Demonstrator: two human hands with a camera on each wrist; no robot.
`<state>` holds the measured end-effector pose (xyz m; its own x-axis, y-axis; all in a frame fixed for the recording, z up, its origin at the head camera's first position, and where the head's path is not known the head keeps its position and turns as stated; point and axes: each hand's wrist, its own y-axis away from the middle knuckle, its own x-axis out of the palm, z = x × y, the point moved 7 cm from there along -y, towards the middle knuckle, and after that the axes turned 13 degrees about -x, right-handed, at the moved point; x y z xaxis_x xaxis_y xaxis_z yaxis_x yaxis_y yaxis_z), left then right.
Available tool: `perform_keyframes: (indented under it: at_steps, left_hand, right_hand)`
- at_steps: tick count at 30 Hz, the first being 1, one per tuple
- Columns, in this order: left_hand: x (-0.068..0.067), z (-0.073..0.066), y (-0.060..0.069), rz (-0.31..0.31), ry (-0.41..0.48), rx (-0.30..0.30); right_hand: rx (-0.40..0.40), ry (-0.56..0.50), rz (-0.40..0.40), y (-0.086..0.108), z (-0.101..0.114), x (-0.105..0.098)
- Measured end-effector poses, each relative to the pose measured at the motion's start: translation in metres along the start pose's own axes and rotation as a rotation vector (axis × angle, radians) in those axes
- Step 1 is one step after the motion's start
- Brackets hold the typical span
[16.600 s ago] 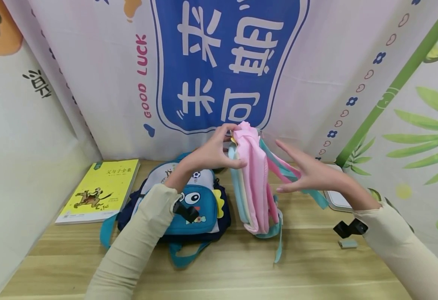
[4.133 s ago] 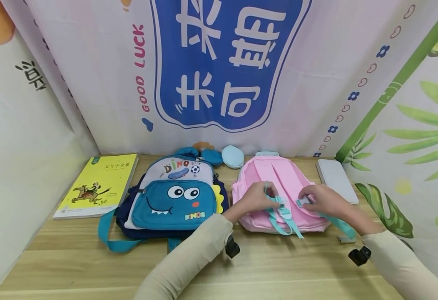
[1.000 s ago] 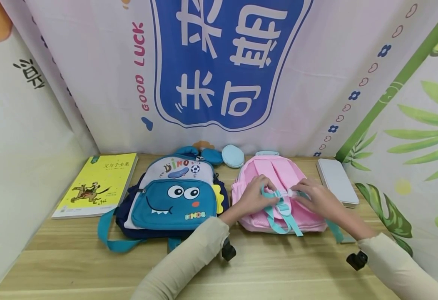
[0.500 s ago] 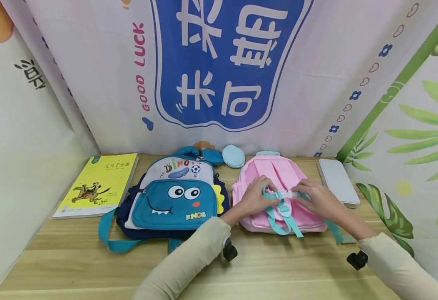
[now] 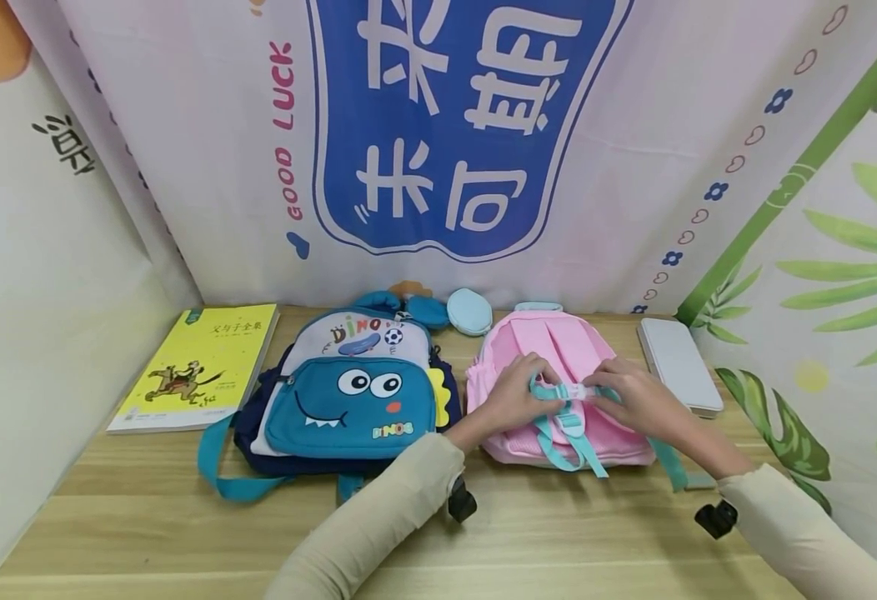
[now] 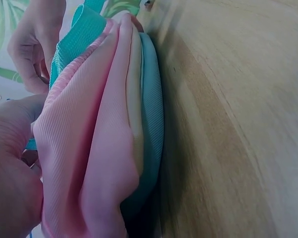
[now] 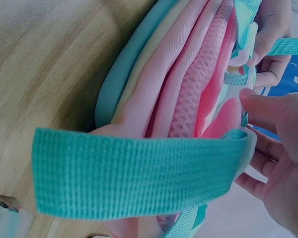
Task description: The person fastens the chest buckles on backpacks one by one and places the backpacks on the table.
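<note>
A pink backpack point(image 5: 566, 337) lies on the wooden table with its back panel and straps facing up. Across it runs a teal chest strap with a pale plastic buckle point(image 5: 578, 390), whose two halves meet. My left hand point(image 5: 517, 393) pinches the buckle's left end and its webbing. From the other side, my right hand point(image 5: 633, 398) pinches the right end between thumb and fingers. Just below the hands lies a strap adjuster point(image 5: 570, 423) with loose teal webbing. In the right wrist view a wide teal strap point(image 7: 139, 173) crosses in front, and fingers partly cover the buckle.
Left of the pink bag lies a blue dinosaur backpack point(image 5: 356, 408), its strap trailing on the table. A yellow book point(image 5: 206, 358) is at far left. A light-blue round pouch point(image 5: 470, 312) stands behind. At right are a white box point(image 5: 680, 367) and a small greyish piece point(image 5: 699, 481).
Long ago the pink backpack was held upright; later it lay flat with the buckle halves apart in my hands. The halves came together by one second ago; since then the hands have barely moved.
</note>
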<state>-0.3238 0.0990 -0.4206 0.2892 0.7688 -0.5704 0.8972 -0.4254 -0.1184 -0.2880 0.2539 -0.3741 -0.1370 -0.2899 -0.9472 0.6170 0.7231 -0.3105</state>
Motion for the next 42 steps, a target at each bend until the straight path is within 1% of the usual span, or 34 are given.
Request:
perform_keyframes:
  at_steps: [7, 12, 16, 22, 26, 33, 38, 42]
  left_hand:
    - [0.003, 0.000, -0.001, 0.020, 0.011, 0.003]
    - [0.004, -0.001, 0.000, 0.021, -0.010, 0.007]
    - [0.005, 0.000, 0.001, 0.032, -0.001, 0.009]
    - [0.006, 0.001, 0.000, 0.050, 0.019, -0.021]
    - [0.005, 0.001, 0.001, 0.055, 0.038, -0.036]
    - [0.003, 0.003, 0.001, 0.037, 0.026, -0.045]
    - [0.002, 0.003, 0.000, 0.010, -0.019, -0.035]
    - [0.001, 0.002, 0.001, -0.003, -0.060, -0.025]
  right_hand:
    - [0.009, -0.024, 0.007, 0.001, 0.000, 0.003]
    - [0.046, -0.036, 0.037, 0.005, -0.004, 0.009]
    - [0.050, -0.034, 0.048, 0.008, -0.004, 0.011]
    - [0.027, -0.005, 0.022, 0.011, -0.003, 0.010]
    - [0.025, 0.000, 0.014, 0.012, -0.003, 0.009]
    - [0.027, -0.006, 0.017, 0.010, -0.003, 0.007]
    - [-0.006, -0.014, -0.015, 0.006, -0.001, 0.003]
    - [-0.038, 0.009, -0.041, 0.004, 0.000, 0.001]
